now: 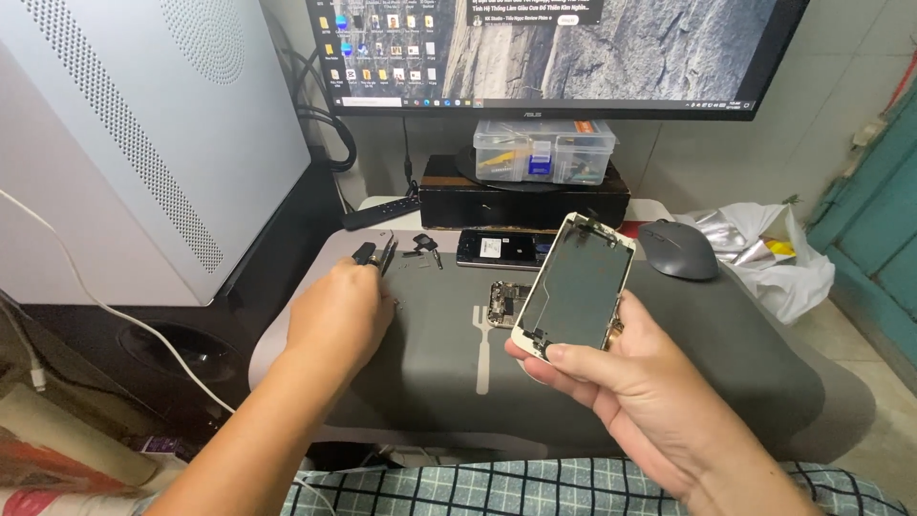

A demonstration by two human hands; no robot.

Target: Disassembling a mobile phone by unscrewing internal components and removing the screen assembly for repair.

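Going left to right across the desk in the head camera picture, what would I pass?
White computer case → left hand on a black tool → phone body → opened phone screen in the right hand → grey mouse → plastic bag.

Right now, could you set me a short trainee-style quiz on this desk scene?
1. True or false: the right hand holds the white-framed phone screen panel.
2. Which lies right of the panel: A grey computer mouse, B red mug?
3. What does the left hand grip?

Key: 1 true. 2 A. 3 a dark, slim tool, its kind unclear, over the grey desk mat.
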